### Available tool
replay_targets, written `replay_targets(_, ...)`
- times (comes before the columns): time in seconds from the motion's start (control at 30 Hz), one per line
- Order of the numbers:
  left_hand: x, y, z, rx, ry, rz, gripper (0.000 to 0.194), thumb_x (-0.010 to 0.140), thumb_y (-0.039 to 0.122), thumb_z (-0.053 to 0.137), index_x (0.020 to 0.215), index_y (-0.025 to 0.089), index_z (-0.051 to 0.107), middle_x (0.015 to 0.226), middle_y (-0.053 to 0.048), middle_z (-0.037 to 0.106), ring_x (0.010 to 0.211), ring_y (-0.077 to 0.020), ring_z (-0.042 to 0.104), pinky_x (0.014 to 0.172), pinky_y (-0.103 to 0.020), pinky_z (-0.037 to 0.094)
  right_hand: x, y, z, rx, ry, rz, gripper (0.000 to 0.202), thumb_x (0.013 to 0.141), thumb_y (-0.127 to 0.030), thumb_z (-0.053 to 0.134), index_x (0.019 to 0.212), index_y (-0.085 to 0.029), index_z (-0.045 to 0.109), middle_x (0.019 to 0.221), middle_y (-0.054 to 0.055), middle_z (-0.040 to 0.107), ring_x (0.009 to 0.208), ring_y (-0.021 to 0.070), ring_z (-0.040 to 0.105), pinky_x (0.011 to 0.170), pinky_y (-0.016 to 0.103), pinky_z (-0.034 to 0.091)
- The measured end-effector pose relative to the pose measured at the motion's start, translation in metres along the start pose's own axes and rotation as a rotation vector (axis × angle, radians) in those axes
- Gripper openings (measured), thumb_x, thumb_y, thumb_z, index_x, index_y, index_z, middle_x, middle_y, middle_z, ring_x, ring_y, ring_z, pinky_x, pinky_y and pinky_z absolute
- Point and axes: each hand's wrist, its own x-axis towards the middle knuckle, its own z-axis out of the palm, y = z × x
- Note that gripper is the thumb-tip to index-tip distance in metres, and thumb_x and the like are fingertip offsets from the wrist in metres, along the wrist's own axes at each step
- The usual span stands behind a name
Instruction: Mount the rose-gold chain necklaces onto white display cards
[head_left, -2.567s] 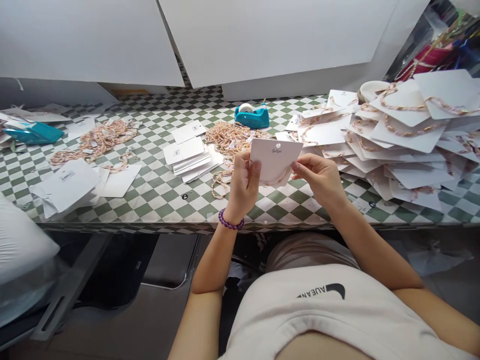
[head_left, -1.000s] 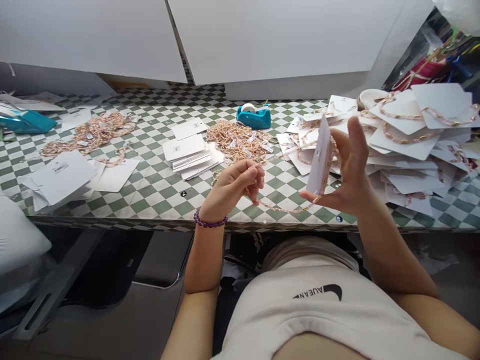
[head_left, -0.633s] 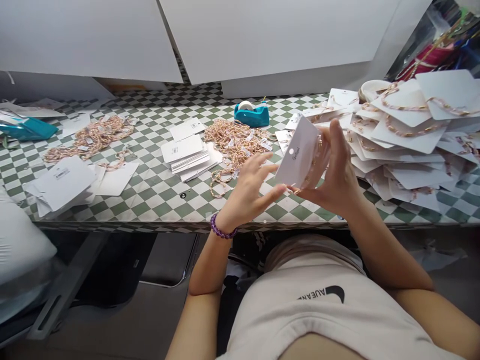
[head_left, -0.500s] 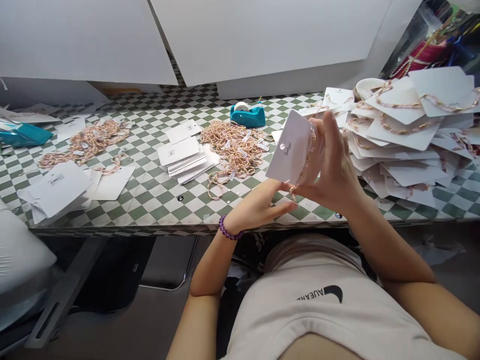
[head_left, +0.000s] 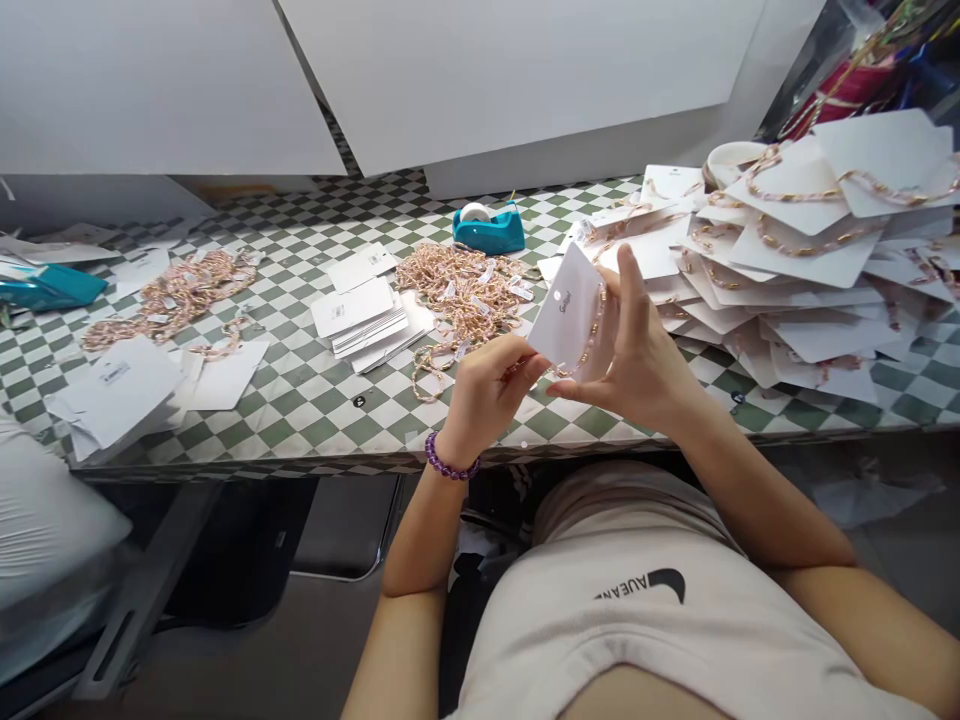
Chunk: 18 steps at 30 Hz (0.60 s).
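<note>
One white card [head_left: 568,305] tilts, gripped by the wide-spread right hand [head_left: 646,375]; the left hand [head_left: 489,388] curls nearly closed by the card's corner, hold unclear.

Card [head_left: 566,325], 2 o'clock: smooth, matt paperboard. Bead strand [head_left: 596,325] on card: metallic gloss. Tape dispenser [head_left: 491,237], 12 o'clock: glossy plastic. Shirt [head_left: 585,640], 5 o'clock: matt cloth. Bracelet [head_left: 448,468], 7 o'clock: smooth, glossy beads.

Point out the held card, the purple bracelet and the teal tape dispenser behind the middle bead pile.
Held card [head_left: 568,312], head view: its printed front.
Purple bracelet [head_left: 449,468], head view: its lower beads.
Teal tape dispenser [head_left: 490,234], head view: its front side.
</note>
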Motion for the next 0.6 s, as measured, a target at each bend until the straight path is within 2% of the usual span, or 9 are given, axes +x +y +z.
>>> replay_targets(0.13, -0.002, 0.0, -0.006, 0.055, -0.055, -0.011, 0.022, 0.096, 0.034, 0.057, 0.082, 0.019, 0.065, 0.068, 0.0, 0.063, 0.061, -0.011, 0.054, 0.058, -0.023, 0.042, -0.004, 0.003, 0.005, 0.057, -0.004, 0.041, 0.133, 0.065, -0.077, 0.071, 0.158, -0.023, -0.007, 0.153, 0.019, 0.035, 0.138, 0.0384, 0.04, 0.109, 0.058, 0.039)
replay_targets(0.27, -0.001, 0.006, -0.012, 0.054, -0.112, 0.034, 0.013, 0.095, 0.028, 0.061, 0.091, 0.02, 0.071, 0.072, -0.001, 0.066, 0.064, -0.0109, 0.057, 0.059, -0.022, 0.044, -0.006, 0.004, 0.007, 0.152, -0.046, 0.149, 0.137, 0.062, -0.079, 0.072, 0.158, -0.021, -0.006, 0.152, 0.021, 0.037, 0.138, 0.0379, 0.04, 0.108, 0.057, 0.04)
replay_targets(0.47, -0.003, 0.019, -0.001, 0.092, 0.12, 0.037, 0.012, 0.088, 0.03, 0.071, 0.086, 0.02, 0.066, 0.072, 0.002, 0.062, 0.054, -0.0071, 0.047, 0.052, -0.02, 0.041, -0.01, -0.005, 0.011, 0.29, -0.128, 0.259, 0.136, 0.065, -0.073, 0.074, 0.158, -0.02, -0.01, 0.156, 0.021, 0.03, 0.14, 0.0352, 0.04, 0.107, 0.051, 0.045)
replay_targets(0.6, -0.006, 0.021, 0.005, 0.066, 0.172, 0.059, 0.015, 0.083, 0.025, 0.076, 0.08, 0.019, 0.062, 0.07, 0.004, 0.063, 0.051, -0.0059, 0.043, 0.05, -0.019, 0.039, -0.01, -0.011, 0.01, 0.35, -0.156, 0.28, 0.134, 0.067, -0.07, 0.075, 0.158, -0.022, -0.011, 0.155, 0.018, 0.034, 0.139, 0.036, 0.041, 0.104, 0.052, 0.047)
